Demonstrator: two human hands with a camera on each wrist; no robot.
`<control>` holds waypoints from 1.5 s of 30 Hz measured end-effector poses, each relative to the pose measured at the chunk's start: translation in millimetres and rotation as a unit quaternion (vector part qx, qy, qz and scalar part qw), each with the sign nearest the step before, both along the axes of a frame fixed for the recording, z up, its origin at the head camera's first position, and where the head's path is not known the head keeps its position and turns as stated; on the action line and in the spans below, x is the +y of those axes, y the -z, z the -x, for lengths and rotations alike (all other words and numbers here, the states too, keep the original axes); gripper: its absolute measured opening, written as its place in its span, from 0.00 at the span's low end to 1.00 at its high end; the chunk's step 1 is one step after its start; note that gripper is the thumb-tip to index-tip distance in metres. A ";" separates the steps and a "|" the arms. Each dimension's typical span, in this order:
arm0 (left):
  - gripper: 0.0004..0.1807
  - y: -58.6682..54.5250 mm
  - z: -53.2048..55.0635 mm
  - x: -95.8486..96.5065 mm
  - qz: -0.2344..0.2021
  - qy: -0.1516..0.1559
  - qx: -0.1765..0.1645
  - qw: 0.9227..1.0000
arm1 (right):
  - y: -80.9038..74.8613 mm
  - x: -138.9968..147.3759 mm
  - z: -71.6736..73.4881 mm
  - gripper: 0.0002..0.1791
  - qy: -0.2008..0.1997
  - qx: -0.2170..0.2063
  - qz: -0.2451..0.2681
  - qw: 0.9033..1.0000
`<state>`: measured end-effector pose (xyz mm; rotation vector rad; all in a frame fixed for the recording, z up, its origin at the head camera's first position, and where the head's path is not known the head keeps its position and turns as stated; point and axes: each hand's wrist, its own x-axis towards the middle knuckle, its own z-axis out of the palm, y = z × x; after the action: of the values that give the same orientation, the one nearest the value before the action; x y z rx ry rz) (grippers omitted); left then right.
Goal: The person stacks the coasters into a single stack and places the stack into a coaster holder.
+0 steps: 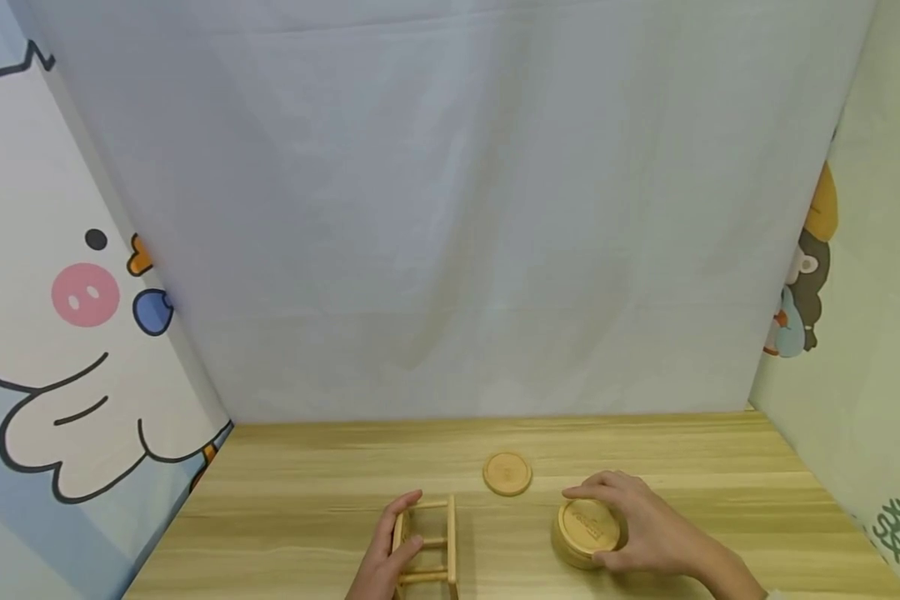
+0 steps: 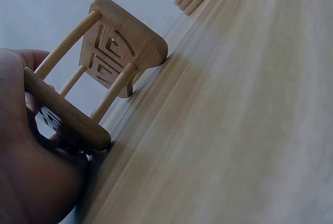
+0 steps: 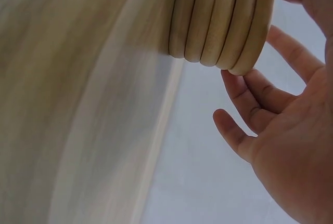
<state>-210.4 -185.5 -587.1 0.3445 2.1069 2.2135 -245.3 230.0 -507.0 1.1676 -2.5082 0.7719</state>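
Note:
My left hand (image 1: pixel 385 550) grips one end panel of a small wooden coaster rack (image 1: pixel 451 542), whose rods join two panels with cut-out lettering. In the left wrist view, the rack's far panel (image 2: pixel 122 44) touches the table. On the right stands a stack of several round wooden coasters (image 1: pixel 572 554), with lettering on its upper face. Thumb and fingers of my right hand (image 1: pixel 641 521) pinch the edge of the top coaster (image 3: pixel 256 37), which sits slightly askew on the others. A single round coaster (image 1: pixel 507 473) lies flat on the table between and beyond the hands.
The wooden tabletop (image 1: pixel 307 467) ends at a hanging pale cloth (image 1: pixel 450 250) at the back. Printed cartoon cloths stand on the left (image 1: pixel 142 375) and right (image 1: pixel 825 400) sides.

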 end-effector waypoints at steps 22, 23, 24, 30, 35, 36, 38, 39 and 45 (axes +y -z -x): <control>0.35 -16.5 -6.3 2.3 0.018 0.013 -0.001 1.000 | -0.2 3.5 2.5 0.47 -0.030 -0.052 -0.014 0.998; 0.35 -10.1 -3.4 0.2 0.014 0.014 -0.006 1.000 | -0.4 3.7 2.8 0.47 -0.031 -0.058 -0.015 0.998; 0.35 -3.5 -0.6 -1.9 0.010 0.017 -0.007 1.000 | -0.7 4.1 3.1 0.47 -0.031 -0.064 -0.016 0.997; 0.38 20.2 9.4 -9.0 -0.001 0.029 -0.009 1.000 | -1.4 5.3 4.4 0.47 -0.030 -0.083 -0.022 0.996; 0.38 15.0 7.2 -7.3 0.002 0.031 -0.009 0.999 | -1.0 5.8 4.1 0.47 -0.036 -0.075 -0.017 0.996; 0.37 13.1 6.4 -6.8 0.001 0.031 -0.009 0.999 | -1.1 5.9 4.1 0.47 -0.037 -0.075 -0.016 0.996; 0.37 11.2 5.6 -6.4 0.003 0.033 -0.006 0.999 | -1.2 6.0 4.2 0.47 -0.038 -0.080 -0.017 0.996; 0.36 10.8 5.3 -6.2 0.005 0.033 -0.005 0.999 | -1.3 6.0 4.3 0.47 -0.038 -0.084 -0.017 0.996; 0.34 7.5 4.2 -4.9 0.013 0.030 0.005 0.999 | -0.8 5.6 2.1 0.48 -0.035 -0.091 -0.016 0.995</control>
<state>-214.6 -190.4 -594.5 0.4109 2.0989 2.1545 -247.4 235.6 -506.2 1.2545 -2.6469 0.8966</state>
